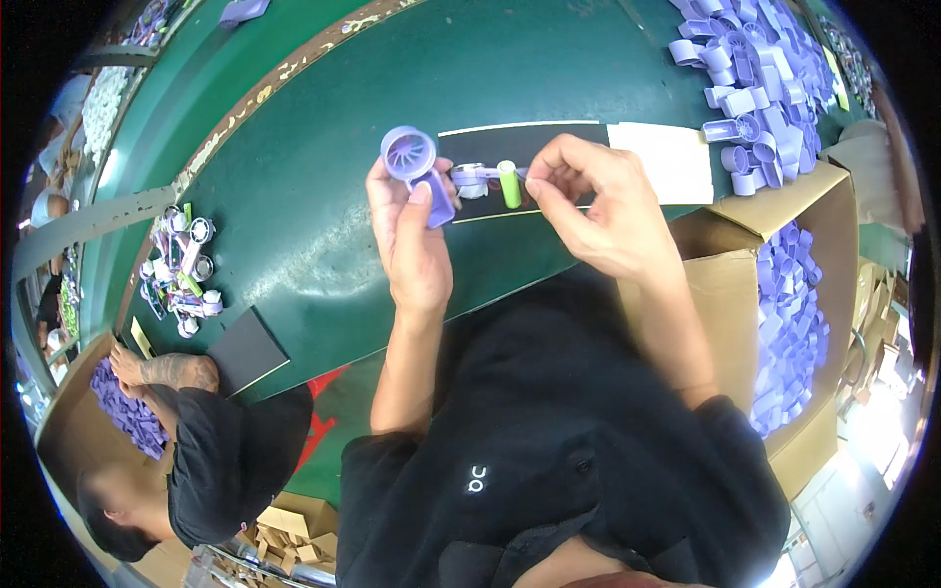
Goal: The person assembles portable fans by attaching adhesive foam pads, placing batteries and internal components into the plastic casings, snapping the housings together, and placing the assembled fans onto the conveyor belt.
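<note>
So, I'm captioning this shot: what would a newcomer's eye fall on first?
Probably the heap of purple casings at the upper right of the green table, with more in the box below it. Near the middle, the left hand holds a single casing, and the right hand pinches one end of a part with a green cylinder.

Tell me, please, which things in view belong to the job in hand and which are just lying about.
Belonging, it seems:
purple shell, in left hand
green-cylinder part, at right hand
purple pile, alike
parts heap, alike

Apparently lying about:
black pad, left
cardboard pieces, lower left
</note>
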### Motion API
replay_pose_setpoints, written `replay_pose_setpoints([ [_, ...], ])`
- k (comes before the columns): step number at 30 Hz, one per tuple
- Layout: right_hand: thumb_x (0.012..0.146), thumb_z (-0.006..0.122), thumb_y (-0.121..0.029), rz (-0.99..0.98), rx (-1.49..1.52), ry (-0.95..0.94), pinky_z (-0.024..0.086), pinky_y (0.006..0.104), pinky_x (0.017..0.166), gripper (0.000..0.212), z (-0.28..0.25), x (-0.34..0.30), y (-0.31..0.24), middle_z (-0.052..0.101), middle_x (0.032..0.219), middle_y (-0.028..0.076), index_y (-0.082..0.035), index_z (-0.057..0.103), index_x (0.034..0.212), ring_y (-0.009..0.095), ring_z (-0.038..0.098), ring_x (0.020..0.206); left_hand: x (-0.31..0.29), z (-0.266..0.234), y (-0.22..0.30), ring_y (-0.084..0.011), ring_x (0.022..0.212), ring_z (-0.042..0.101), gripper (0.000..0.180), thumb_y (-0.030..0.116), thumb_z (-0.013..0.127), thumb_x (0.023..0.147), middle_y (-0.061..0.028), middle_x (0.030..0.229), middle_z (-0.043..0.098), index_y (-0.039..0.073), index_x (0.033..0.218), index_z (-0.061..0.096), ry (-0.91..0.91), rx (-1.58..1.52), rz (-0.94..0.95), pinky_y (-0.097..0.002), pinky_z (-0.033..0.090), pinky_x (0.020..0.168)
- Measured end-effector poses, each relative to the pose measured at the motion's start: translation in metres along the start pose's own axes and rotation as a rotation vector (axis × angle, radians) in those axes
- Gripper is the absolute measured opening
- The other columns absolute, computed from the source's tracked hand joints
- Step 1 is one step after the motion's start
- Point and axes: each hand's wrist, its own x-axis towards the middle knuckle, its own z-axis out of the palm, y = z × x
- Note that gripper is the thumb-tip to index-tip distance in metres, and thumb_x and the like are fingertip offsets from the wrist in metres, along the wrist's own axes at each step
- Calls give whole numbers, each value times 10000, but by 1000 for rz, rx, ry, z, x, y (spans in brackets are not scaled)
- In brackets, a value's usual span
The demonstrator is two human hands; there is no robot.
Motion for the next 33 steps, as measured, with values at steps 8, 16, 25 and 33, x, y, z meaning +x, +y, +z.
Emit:
replay_pose_setpoints([
  [8,903,714,-42,132,389,-37,547,238,642,63,0,-11,-40,702,765,35,12,681,907,72,661,697,-15,38,34,-252,1248,537,768,358,504,993,-202,1463,497,-20,1608,243,-243,-181,9,-405,407,1104],
  [16,928,717,-28,250,426,5,517,213,653,47,2,-6,-37,714,818,35,-3,677,925,67,657,728,-23,45,40,-246,1509,320,830,37,456,955,-156,1652,280,-25,1661,26,-297,-104,-20,-390,259,1232],
  [25,871,742,-35,59,141,117,440,214,566,78,4,-7,-36,667,787,21,1,672,875,64,569,635,-25,41,23,-233,1527,285,755,-60,425,1049,-179,1678,240,-23,1656,-22,-340,61,49,-342,245,1228],
  [33,775,739,-20,-127,-19,249,346,279,527,112,9,-6,-35,551,787,39,-19,649,840,115,437,593,-23,34,28,-247,1376,483,783,-66,443,1039,-200,1642,300,-20,1655,-38,-355,433,182,-326,384,1137],
])
